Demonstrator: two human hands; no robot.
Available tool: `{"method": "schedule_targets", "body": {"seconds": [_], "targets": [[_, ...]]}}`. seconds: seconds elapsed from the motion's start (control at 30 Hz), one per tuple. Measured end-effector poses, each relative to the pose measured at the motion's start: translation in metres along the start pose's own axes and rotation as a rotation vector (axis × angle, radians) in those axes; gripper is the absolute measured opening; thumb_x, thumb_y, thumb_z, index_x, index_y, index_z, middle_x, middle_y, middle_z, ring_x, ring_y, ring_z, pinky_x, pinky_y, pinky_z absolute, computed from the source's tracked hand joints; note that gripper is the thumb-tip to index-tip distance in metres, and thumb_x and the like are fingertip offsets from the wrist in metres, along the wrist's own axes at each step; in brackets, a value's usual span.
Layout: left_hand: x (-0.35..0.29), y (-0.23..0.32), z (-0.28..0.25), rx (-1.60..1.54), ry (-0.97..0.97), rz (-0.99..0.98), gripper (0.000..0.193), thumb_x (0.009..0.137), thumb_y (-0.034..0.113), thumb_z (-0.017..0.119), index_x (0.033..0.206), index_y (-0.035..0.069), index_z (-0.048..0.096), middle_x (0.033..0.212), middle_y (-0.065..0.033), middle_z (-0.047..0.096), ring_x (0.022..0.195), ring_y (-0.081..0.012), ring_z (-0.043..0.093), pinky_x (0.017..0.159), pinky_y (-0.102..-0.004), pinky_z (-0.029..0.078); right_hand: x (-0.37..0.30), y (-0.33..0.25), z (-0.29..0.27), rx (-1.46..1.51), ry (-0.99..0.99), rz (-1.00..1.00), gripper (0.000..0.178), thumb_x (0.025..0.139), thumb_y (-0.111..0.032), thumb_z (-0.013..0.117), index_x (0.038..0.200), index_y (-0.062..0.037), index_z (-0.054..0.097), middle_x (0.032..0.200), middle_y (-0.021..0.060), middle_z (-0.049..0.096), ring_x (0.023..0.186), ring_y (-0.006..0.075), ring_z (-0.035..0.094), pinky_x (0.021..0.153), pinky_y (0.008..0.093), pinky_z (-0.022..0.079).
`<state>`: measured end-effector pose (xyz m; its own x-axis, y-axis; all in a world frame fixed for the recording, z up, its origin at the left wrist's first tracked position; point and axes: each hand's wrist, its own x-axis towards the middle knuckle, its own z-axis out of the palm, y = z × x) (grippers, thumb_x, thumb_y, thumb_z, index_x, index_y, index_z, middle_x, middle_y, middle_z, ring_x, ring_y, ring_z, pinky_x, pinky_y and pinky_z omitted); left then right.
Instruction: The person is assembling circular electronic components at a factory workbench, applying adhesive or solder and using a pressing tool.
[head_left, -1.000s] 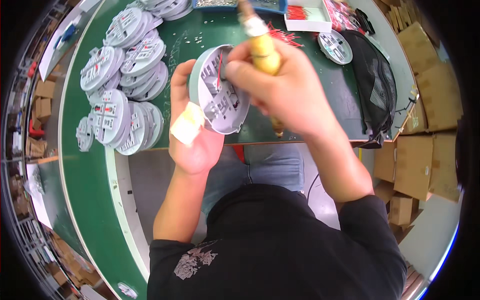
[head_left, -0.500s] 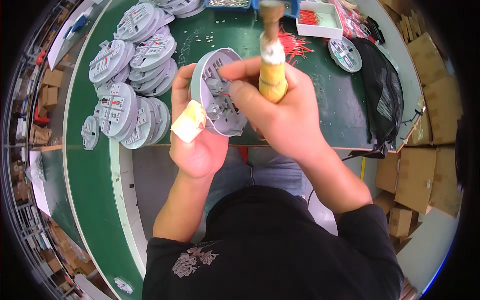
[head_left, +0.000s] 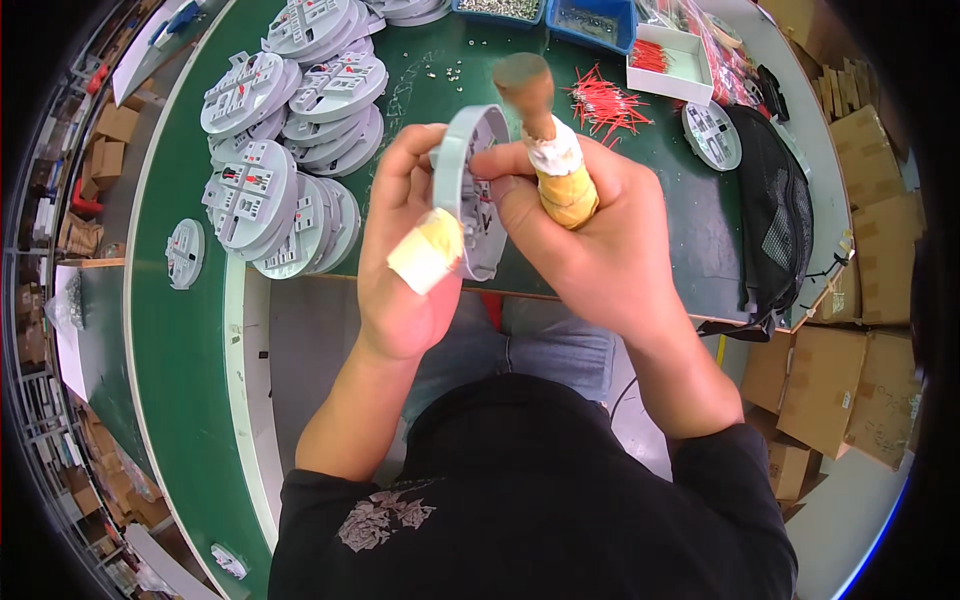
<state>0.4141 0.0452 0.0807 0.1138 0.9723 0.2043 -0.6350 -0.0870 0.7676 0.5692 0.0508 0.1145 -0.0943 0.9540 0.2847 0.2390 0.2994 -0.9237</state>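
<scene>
My left hand grips a round grey plastic housing, tilted nearly on edge so that its ribbed inside faces right. Pale yellow tape or a cover wraps the left thumb. My right hand is closed round a tool with a yellow-wrapped handle, white wrapping above it and a rust-brown end pointing up; its kind I cannot make out. The right thumb and forefinger reach into the housing's open side. What they touch there is hidden. Small red bits show inside the housing.
Stacks of grey round plates fill the green table's left part. Behind my hands lie loose red wires, blue bins of small parts and a white box. A black mesh bag lies at right, near cardboard boxes.
Both hands and the housing have shifted to the right in view. The housing has turned more edge-on, and the tool's brown end now leans left. Both holds are kept.
</scene>
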Motion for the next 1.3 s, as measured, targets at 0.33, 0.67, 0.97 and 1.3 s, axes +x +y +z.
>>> {"method": "schedule_targets", "body": {"seconds": [0.33,0.67,0.97,1.3], "targets": [[-0.003,0.003,-0.010,0.089,-0.072,-0.047,0.068,0.094,0.026,0.058,0.151,0.003,0.029,0.141,-0.0145,0.048,0.131,-0.0264,0.050,0.111,-0.0414,0.039,0.010,-0.010,0.004,0.101,-0.058,0.149,0.012,0.087,0.001,0.073,0.099,0.0012,0.070,0.089,0.0017,0.069,0.079,0.0053,0.061,0.070,0.0222,0.050],[-0.008,0.009,0.010,0.004,-0.030,0.060,0.039,0.096,0.028,0.050,0.125,0.002,0.056,0.149,-0.0145,0.042,0.136,-0.0323,0.045,0.112,-0.0481,0.040,-0.005,0.007,0.021,-0.225,0.243,-0.394,0.016,0.084,-0.002,0.078,0.099,-0.0022,0.072,0.094,0.0098,0.074,0.082,0.0175,0.070,0.073,0.0295,0.055],[-0.008,0.006,0.012,-0.093,0.025,-0.025,0.067,0.098,0.025,0.058,0.154,0.004,0.027,0.142,-0.0120,0.048,0.131,-0.0225,0.050,0.111,-0.0403,0.041,-0.001,0.019,0.019,-0.245,0.245,-0.528,0.034,0.070,0.002,0.077,0.101,-0.0083,0.075,0.092,0.0091,0.073,0.082,0.0268,0.071,0.067,0.0344,0.058],[-0.013,0.006,-0.010,0.158,-0.124,0.021,0.055,0.099,0.019,0.057,0.148,0.000,0.042,0.144,-0.0144,0.049,0.132,-0.0227,0.051,0.111,-0.0400,0.041,0.000,-0.005,-0.006,0.111,-0.066,0.089,0.021,0.084,-0.002,0.080,0.103,-0.0004,0.072,0.086,0.0034,0.072,0.076,0.0104,0.066,0.069,0.0258,0.053]]}}
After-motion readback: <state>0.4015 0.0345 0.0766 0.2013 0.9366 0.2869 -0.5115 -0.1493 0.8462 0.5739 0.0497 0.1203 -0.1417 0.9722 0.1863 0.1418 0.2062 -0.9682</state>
